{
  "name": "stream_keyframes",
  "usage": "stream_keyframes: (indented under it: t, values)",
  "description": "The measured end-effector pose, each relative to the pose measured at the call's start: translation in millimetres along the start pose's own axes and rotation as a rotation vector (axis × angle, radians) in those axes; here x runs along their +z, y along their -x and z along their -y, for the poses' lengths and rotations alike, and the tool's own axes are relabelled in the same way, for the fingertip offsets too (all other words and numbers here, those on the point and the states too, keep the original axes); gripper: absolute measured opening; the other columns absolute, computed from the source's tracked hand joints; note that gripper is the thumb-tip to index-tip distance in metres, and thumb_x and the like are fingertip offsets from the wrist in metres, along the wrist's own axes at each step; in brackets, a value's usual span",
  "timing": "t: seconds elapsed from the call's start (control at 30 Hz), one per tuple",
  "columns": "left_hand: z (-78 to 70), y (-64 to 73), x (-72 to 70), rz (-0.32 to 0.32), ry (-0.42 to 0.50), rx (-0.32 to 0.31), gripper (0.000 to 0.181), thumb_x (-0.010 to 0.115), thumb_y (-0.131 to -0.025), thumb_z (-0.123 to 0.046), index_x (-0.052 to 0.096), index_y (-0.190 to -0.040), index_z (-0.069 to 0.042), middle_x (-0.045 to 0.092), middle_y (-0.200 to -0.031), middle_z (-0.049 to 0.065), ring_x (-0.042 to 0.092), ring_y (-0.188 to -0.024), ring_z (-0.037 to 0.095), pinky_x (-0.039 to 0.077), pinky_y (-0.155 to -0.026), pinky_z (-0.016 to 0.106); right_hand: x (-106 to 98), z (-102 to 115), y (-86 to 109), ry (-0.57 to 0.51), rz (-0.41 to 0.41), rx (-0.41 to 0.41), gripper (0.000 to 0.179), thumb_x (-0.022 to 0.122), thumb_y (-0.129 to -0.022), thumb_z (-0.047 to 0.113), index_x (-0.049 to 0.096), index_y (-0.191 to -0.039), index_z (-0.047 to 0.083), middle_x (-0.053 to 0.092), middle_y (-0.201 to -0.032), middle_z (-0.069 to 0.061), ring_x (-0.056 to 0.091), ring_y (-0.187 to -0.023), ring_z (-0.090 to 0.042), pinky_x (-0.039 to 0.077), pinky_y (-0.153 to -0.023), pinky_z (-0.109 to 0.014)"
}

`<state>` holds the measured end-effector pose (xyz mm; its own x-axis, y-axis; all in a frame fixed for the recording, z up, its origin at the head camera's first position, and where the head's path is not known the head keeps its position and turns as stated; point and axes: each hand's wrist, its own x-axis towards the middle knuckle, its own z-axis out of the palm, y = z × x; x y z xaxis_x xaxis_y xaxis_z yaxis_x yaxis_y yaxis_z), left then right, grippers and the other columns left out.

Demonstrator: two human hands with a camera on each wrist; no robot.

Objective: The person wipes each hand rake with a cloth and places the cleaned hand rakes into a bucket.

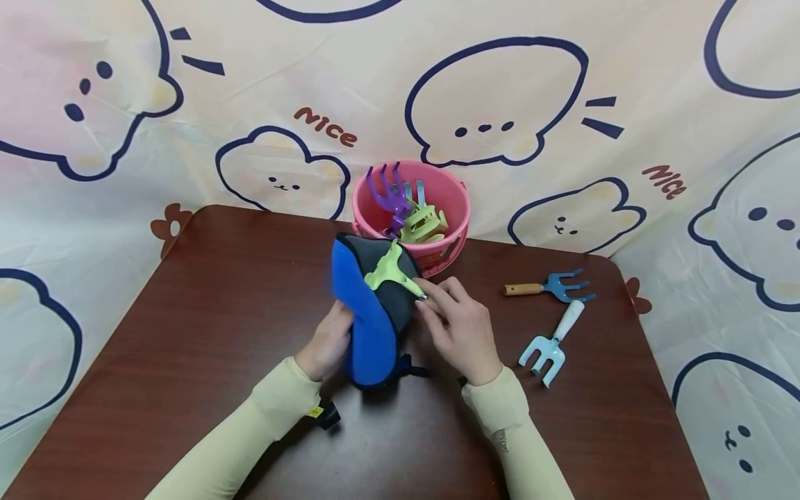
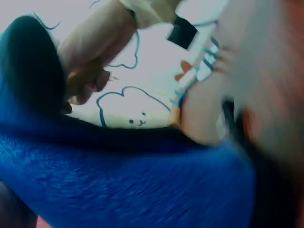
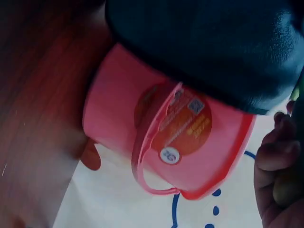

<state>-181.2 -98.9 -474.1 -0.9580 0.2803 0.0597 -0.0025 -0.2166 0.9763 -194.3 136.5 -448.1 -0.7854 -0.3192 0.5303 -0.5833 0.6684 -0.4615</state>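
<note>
My left hand [image 1: 328, 340] grips the edge of a floppy blue pad [image 1: 369, 323] with a dark grey face and black straps. In the left wrist view its fuzzy blue side [image 2: 142, 185] fills the lower part. My right hand [image 1: 462, 326] holds a small garden tool by its handle; its light green head [image 1: 387, 267] lies against the pad's grey face. The left wrist view shows a wooden handle [image 2: 83, 80] in the right hand's fingers. The tool's exact kind is unclear. Just behind the pad stands a pink bucket [image 1: 459, 232].
In the bucket are a purple fork [image 1: 392, 198] and green pieces [image 1: 423, 223]. To the right on the brown table [image 1: 206, 312] lie a blue rake [image 1: 556, 286] with a wooden handle and a light blue fork [image 1: 550, 347]. A patterned cloth [image 1: 375, 69] hangs behind.
</note>
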Motion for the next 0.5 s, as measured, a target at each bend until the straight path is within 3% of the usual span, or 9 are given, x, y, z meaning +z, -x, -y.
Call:
stream_keyframes:
  t: [0.07, 0.13, 0.2, 0.3, 0.4, 0.5]
  values:
    - [1.1, -3.8, 0.7, -0.003, -0.12, 0.06, 0.056, 0.038, -0.112, -0.016, 0.017, -0.161, 0.001, 0.027, -0.165, 0.018, 0.028, -0.15, 0.025, 0.027, -0.122, 0.033, 2, 2, 0.8, 0.033, -0.002, -0.029, 0.038, 0.073, -0.098, 0.021, 0.069, -0.136, 0.018, 0.061, -0.097, -0.003, 0.052, -0.059, -0.008, 0.042, -0.049, -0.021]
    - [1.7, -8.0, 0.5, -0.053, -0.251, 0.164, 0.048, 0.048, -0.108, -0.008, 0.033, -0.153, 0.003, 0.043, -0.158, 0.022, 0.041, -0.146, 0.033, 0.033, -0.122, 0.044, 4, 4, 1.4, 0.067, 0.0, -0.06, 0.04, 0.075, -0.096, 0.02, 0.069, -0.136, 0.017, 0.061, -0.096, -0.005, 0.046, -0.054, -0.007, 0.039, -0.047, -0.019]
    - [2.5, -10.4, -0.2, -0.149, -0.4, 0.272, 0.034, 0.059, -0.103, -0.003, 0.05, -0.135, 0.007, 0.063, -0.136, 0.025, 0.061, -0.126, 0.035, 0.049, -0.11, 0.048, 6, 6, 2.0, 0.094, 0.008, -0.092, 0.042, 0.076, -0.095, 0.019, 0.069, -0.136, 0.016, 0.061, -0.095, -0.006, 0.041, -0.052, -0.005, 0.037, -0.046, -0.017]
    - [3.2, -11.9, -0.4, -0.281, -0.564, 0.385, 0.02, 0.066, -0.097, -0.001, 0.06, -0.113, 0.007, 0.074, -0.109, 0.024, 0.073, -0.098, 0.035, 0.058, -0.091, 0.056, 9, 9, 2.9, 0.138, 0.02, -0.133, 0.043, 0.076, -0.094, 0.019, 0.069, -0.136, 0.014, 0.06, -0.093, -0.006, 0.036, -0.051, -0.004, 0.034, -0.046, -0.016]
    - [3.6, -12.8, -0.5, -0.35, -0.678, 0.452, 0.012, 0.068, -0.094, -0.001, 0.062, -0.101, 0.006, 0.072, -0.085, 0.021, 0.072, -0.077, 0.032, 0.062, -0.076, 0.053, 10, 12, 3.9, 0.174, 0.024, -0.164, 0.044, 0.077, -0.094, 0.02, 0.068, -0.137, 0.014, 0.059, -0.092, -0.006, 0.036, -0.05, -0.004, 0.033, -0.047, -0.014]
    - [1.6, -13.0, -1.0, -0.356, -0.772, 0.478, 0.011, 0.069, -0.093, -0.001, 0.062, -0.098, 0.005, 0.068, -0.075, 0.019, 0.07, -0.068, 0.031, 0.063, -0.071, 0.052, 10, 11, 4.5, 0.208, 0.02, -0.187, 0.044, 0.077, -0.094, 0.021, 0.068, -0.137, 0.014, 0.058, -0.091, -0.006, 0.036, -0.049, -0.005, 0.032, -0.046, -0.014]
